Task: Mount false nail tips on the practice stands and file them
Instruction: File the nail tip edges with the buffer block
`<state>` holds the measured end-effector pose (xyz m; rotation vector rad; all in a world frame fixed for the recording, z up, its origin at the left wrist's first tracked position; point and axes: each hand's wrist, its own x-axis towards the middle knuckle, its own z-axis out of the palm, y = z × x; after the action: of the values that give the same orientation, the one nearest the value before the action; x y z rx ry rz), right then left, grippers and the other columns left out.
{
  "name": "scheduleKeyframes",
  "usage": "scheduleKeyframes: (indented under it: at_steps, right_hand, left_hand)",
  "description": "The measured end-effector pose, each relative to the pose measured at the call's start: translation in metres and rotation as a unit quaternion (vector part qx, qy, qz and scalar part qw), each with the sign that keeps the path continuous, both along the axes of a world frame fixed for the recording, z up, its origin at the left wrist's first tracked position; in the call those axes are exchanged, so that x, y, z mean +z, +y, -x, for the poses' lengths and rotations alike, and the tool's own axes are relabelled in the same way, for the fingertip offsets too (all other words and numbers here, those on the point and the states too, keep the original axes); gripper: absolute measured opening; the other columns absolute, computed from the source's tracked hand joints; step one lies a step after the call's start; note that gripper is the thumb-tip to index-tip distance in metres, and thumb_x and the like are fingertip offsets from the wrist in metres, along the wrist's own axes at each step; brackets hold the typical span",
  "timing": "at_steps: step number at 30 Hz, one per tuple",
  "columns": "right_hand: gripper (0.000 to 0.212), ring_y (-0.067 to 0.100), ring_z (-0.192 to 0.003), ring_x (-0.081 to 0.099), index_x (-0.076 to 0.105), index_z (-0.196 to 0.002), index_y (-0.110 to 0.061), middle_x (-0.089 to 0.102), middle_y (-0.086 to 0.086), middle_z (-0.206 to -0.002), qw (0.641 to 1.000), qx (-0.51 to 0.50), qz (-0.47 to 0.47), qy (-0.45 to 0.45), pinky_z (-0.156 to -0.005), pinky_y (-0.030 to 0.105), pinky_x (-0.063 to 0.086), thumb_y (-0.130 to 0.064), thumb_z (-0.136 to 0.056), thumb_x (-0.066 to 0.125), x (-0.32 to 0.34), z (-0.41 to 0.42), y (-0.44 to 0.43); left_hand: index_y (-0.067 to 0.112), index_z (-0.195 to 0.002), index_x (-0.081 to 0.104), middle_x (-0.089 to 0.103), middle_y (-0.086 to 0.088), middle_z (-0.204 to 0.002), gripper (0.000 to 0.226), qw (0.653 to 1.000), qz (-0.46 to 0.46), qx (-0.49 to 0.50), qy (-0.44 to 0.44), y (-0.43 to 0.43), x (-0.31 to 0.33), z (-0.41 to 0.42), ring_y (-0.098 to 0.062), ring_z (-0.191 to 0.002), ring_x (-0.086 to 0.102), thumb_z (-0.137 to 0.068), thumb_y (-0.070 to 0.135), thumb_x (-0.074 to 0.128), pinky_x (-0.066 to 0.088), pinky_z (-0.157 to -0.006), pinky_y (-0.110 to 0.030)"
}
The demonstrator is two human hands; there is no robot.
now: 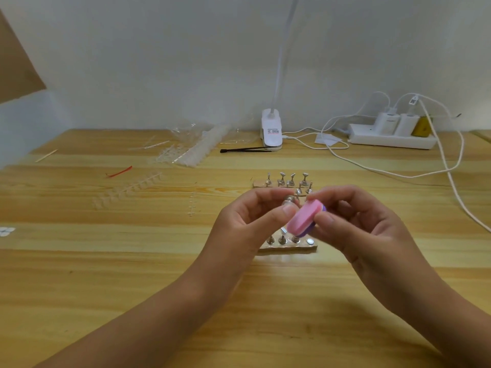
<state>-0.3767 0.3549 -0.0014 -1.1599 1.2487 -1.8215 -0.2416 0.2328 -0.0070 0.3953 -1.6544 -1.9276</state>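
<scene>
My left hand [247, 221] pinches a small metal practice stand [288, 201] between thumb and fingers, raised above the table. My right hand [356, 221] grips a pink and purple nail file block [303, 217], whose pink face lies against the stand's tip. Whether a nail tip sits on that stand I cannot tell. Below the hands a cardboard strip [288, 247] carries a row of metal stands. A second strip [287, 181] with several stands lies just behind the hands.
Strips of clear nail tips [127, 188] and plastic packaging [196, 148] lie at the left and back. Black tweezers [245, 149], a white clip lamp [271, 130], a power strip [390, 138] with white cables [451, 179], a red twist tie [119, 172] and a wooden stick [46, 155] are on the table.
</scene>
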Motion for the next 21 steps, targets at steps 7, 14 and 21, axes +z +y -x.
scheduleKeyframes:
  at_steps: [7,14,21]
  right_hand:
    - [0.035,0.026,-0.094,0.071,0.072,-0.101,-0.019,0.073,0.011,-0.1,1.0,0.005,-0.009,0.003,-0.082,0.028,0.056,-0.039,-0.073,0.08,-0.0023,-0.0032,0.001]
    - [0.031,0.022,-0.098,0.071,0.073,-0.104,-0.021,0.074,0.006,-0.101,1.0,0.004,0.0,-0.015,-0.087,0.029,0.055,-0.033,-0.076,0.077,-0.0035,0.0,0.0001]
    - [0.023,0.021,-0.098,0.07,0.075,-0.101,-0.02,0.073,0.007,-0.101,0.999,0.018,-0.013,-0.023,-0.086,0.026,0.055,-0.02,-0.079,0.071,-0.0021,0.0019,-0.0002]
  left_hand:
    - [0.029,-0.091,0.076,0.074,-0.009,-0.104,0.029,0.999,-0.036,0.027,0.002,0.0062,-0.0034,0.0027,-0.021,-0.095,0.068,-0.065,0.04,0.077,0.053,-0.093,-0.041]
    - [0.025,-0.093,0.076,0.075,-0.005,-0.103,0.03,0.998,-0.056,0.036,0.022,0.0062,-0.0031,0.0023,-0.018,-0.096,0.07,-0.065,0.036,0.079,0.056,-0.089,-0.026]
    - [0.021,-0.096,0.076,0.075,-0.005,-0.103,0.026,0.997,-0.057,0.042,0.015,0.0074,-0.0028,0.0028,-0.018,-0.096,0.07,-0.072,0.029,0.079,0.056,-0.088,-0.026]
